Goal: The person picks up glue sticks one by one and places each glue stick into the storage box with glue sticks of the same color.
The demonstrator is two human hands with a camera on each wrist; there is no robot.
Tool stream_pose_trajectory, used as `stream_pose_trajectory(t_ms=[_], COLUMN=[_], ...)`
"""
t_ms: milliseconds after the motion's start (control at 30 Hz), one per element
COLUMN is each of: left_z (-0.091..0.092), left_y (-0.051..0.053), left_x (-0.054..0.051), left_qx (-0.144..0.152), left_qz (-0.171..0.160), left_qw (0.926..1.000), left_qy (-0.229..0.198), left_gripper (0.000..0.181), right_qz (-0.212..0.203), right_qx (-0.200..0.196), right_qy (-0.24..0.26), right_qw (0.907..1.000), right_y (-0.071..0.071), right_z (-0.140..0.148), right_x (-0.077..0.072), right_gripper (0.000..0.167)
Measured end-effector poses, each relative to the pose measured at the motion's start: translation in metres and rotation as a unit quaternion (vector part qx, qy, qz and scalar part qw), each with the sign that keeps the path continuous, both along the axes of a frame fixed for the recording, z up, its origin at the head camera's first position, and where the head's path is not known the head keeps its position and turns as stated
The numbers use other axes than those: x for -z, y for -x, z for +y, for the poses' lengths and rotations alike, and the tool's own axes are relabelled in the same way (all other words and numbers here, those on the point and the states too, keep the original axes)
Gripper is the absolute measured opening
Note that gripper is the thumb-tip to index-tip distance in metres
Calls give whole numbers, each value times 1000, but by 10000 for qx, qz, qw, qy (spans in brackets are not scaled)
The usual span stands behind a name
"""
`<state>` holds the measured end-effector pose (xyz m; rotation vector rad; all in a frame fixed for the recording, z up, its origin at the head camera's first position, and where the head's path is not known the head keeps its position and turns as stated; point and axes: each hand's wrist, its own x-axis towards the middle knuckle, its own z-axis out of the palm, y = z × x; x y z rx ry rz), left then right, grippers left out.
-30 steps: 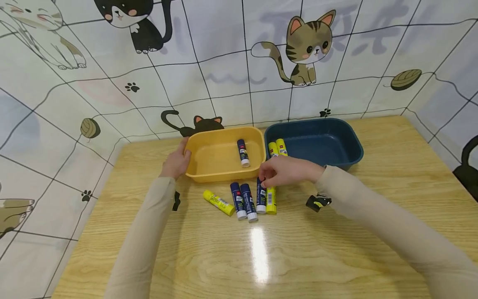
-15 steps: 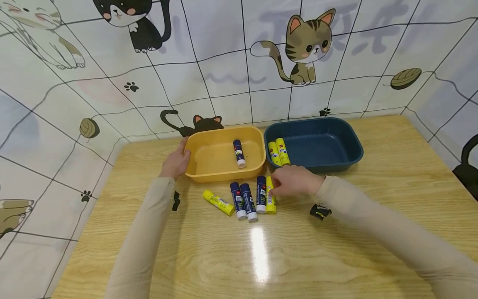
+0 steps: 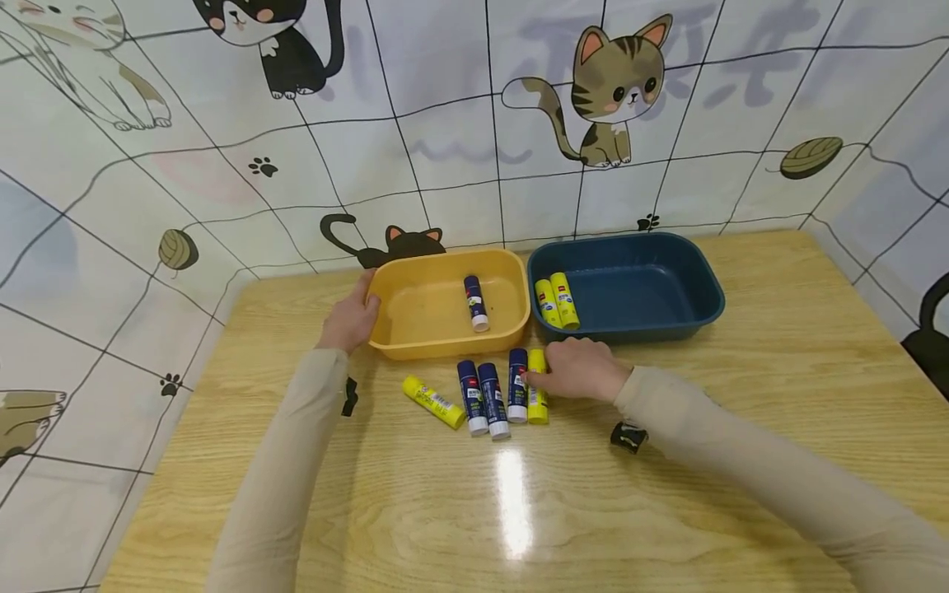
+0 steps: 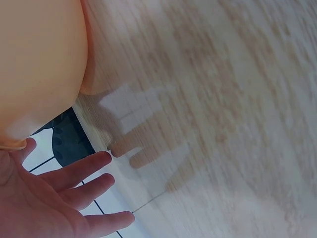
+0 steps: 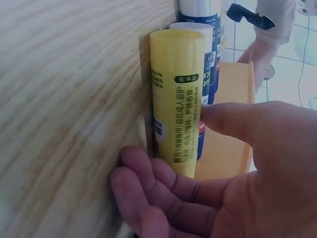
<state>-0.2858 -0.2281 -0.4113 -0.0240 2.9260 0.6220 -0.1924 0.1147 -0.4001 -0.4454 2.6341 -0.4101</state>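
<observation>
My right hand (image 3: 582, 368) is at a yellow glue stick (image 3: 537, 387) lying on the table. The right wrist view shows the thumb against one side of this stick (image 5: 177, 99), fingers curled at its far end. Left of it lie several navy glue sticks with white ends, the nearest navy stick (image 3: 517, 385) alongside. Another yellow glue stick (image 3: 433, 402) lies slanted further left. My left hand (image 3: 350, 319) rests at the left end of the yellow bin (image 3: 415, 350); the left wrist view shows its fingers (image 4: 91, 188) spread and fairly straight beside the wall.
One navy glue stick (image 3: 476, 303) lies inside the yellow bin. Right beside it stands a dark blue bin (image 3: 652, 329) with two yellow glue sticks (image 3: 558, 301) at its left end. Behind both bins rises a cat-patterned wall covering (image 3: 445, 165). The wooden table (image 3: 415, 511) extends toward me.
My right hand has moved from above the nearest navy stick slightly right and down to the yellow glue stick. In the yellow bin, the navy stick has shifted slightly left. The left hand stays put.
</observation>
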Motion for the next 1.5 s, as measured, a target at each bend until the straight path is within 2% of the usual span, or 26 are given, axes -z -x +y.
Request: stream_pose_trajectory(t_ms=[200, 400, 533, 800, 1133, 1500], left_z=[1, 0, -1, 0, -2, 0], left_y=[1, 2, 1, -1, 4, 2], left_x=[0, 1, 1, -1, 2, -1], left_qx=[2, 11, 11, 32, 42, 120], left_qz=[-11, -16, -2, 12, 60, 6], left_qw=[10000, 10000, 10000, 10000, 9999, 9999], left_qy=[-15, -86, -81, -88, -107, -124], left_gripper=[55, 55, 55, 55, 55, 55], right_qz=[-397, -759, -876, -891, -820, -677], right_qx=[118, 138, 140, 109, 39, 1], right_qy=[411, 1051, 1187, 1204, 1306, 1292], right_qw=[9983, 9915, 9890, 9887, 9880, 9893], right_y=[3, 4, 3, -2, -7, -11], right_z=[6, 12, 13, 13, 13, 15], right_x=[6, 9, 8, 9, 7, 2], right_gripper=[38, 33, 29, 27, 26, 25])
